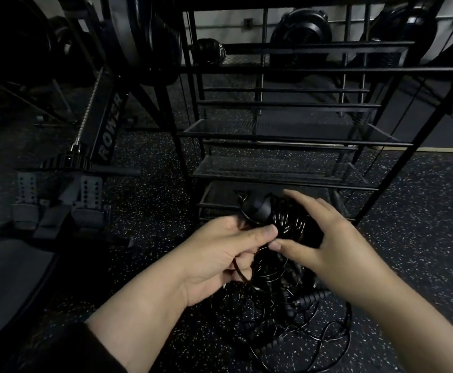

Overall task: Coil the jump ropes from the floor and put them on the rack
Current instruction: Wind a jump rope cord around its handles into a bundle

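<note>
Head view: both hands work a bundle of black jump ropes in front of the rack.
Rower (pixel 107 127) at far left. Left hand (pixel 220 261), fingers curled, grips the ropes (pixel 287 224) with thumb across. Right hand (pixel 335 238) has fingers spread and nearly straight against the coil, thumb tip near the left thumb. Loose loops and a ribbed handle (pixel 311 297) hang to the speckled floor (pixel 421 211). Rack (pixel 287 138) just behind.

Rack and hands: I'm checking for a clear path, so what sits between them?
In the head view, only the coiled jump rope and its handle, held by the left hand, lie before the rack; the right hand hovers beside.
</note>
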Motion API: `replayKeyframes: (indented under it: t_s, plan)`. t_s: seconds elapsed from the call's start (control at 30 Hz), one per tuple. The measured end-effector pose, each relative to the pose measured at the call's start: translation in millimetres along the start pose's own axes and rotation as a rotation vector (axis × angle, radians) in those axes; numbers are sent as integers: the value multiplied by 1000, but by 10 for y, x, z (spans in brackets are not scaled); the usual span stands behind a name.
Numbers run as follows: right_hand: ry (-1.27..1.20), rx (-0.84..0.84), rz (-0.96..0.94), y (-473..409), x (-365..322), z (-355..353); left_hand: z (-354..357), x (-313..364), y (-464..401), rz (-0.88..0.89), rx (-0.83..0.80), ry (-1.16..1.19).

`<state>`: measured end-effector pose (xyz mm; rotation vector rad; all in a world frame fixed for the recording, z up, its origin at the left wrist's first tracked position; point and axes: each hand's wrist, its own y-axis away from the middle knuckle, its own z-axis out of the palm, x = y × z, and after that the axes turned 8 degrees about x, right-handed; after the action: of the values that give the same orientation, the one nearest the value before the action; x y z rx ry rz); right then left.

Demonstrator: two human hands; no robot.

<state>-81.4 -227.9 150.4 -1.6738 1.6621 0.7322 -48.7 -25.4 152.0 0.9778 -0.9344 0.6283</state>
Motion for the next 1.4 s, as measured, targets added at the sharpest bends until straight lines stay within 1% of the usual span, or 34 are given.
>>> replayKeyframes:
  t_s: [0.07,0.13,0.23,0.3,0.37,0.5,0.6,0.67,0.77,0.83,0.9,0.93,1.03,1.07,1.1,1.23,1.3,1.4]
  plan:
    - [33,-34,-29,7,8,10,9,6,-7,-5,11,33]
    - [-11,-70,-31,19,-4,21,-10,15,-13,-3,20,74]
    - [-127,-54,-18,20,-9,30,-8,32,-5,6,21,118]
    - [-153,-39,15,18,-25,53,9,19,2,11,29,117]
    - [-175,26,35,10,-23,73,23,-5,3,29,31,114]
    - [-281,268,89,-26,-15,17,59,-18,36,59,26,106]
    - [-392,329,147,-39,-23,-29,57,-1,39,34,72,103]
    - [-505,325,175,-44,-24,-29,47,25,25,60,66,160]
    - [-679,296,250,-61,-37,-28,55,46,10,246,116,281]
    - [-711,257,262,-63,-44,-18,90,67,43,374,130,307]
    - [-724,215,265,-65,-50,26,129,73,70,466,117,301]
    - [-742,200,270,-65,-51,53,144,64,74,506,128,245]
    - [-743,167,258,-65,-20,97,168,-1,65,661,261,-150]
    - [-722,153,239,-60,-16,90,179,-11,71,692,304,-243]
    - [-703,136,216,-52,-22,76,194,0,86,712,346,-282]
    - [-665,58,141,-16,-79,48,208,58,129,781,443,-284]
    - [-651,52,112,-11,-92,50,202,63,122,799,467,-248]
    - [-602,35,70,9,-119,50,214,48,122,762,483,-153]
